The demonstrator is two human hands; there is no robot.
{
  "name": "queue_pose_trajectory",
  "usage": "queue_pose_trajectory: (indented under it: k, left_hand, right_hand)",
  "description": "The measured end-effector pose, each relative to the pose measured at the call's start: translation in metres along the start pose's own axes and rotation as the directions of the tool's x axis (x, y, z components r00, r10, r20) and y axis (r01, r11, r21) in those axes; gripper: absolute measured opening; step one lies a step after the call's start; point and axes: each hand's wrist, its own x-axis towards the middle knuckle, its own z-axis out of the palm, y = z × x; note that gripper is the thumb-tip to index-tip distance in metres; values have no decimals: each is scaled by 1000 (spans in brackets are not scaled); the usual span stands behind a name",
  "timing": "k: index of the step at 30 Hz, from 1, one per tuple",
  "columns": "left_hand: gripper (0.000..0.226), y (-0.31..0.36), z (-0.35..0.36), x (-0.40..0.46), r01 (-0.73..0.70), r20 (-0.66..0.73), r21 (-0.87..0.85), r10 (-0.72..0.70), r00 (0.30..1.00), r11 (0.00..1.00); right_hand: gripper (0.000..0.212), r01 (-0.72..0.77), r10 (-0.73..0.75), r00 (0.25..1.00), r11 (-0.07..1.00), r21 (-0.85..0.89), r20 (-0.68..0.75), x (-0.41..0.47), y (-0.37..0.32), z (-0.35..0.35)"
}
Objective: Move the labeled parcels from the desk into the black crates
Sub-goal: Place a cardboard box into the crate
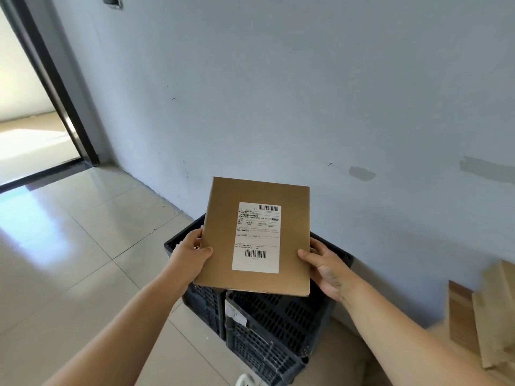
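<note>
Matt cardboard parcel [256, 235], perforated plastic crate [276, 324], glossy floor tiles [83, 246]

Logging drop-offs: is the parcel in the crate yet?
Not yet. Both hands, left hand and right hand, hold the parcel above the black crate.

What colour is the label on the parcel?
White with black print and barcodes, on the label, in the head view.

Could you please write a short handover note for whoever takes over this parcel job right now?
Left hand grips the left edge of the labeled parcel; right hand grips its right edge.
The parcel is held label-up above the black crates, which stand on the tiled floor against the wall.
Done: parcel carried to the crates.
Left: lower it in and release. The desk is mostly out of view, so remaining parcels cannot be counted.
</note>
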Motion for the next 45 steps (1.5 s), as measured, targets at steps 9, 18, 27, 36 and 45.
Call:
queue_pose_trajectory:
  k: [9,18,27,36,45]
  left_hand:
    - [48,31,-15,127,14,-18,80,-12,1000,997]
    - [54,42,-28,230,42,16,125,-45,999,991]
    - [55,20,-45,335,36,156,379,-102,982,925]
    - [46,-29,-87,423,-102,376,660,-209,903,744]
    - [40,-102,-66,456,-248,416,848,-297,859,468]
  right_hand:
    - [48,-26,22,999,991,-130,-30,132,-21,43]
    - [52,-26,-28,986,948,-317,-165,211,-31,82]
    - [64,-214,89,931,919,-331,-355,260,8,141]
    - [65,-450,238,788,853,-266,-567,297,80,211]
    - [49,-638,302,652,714,-288,-696,318,161,214]
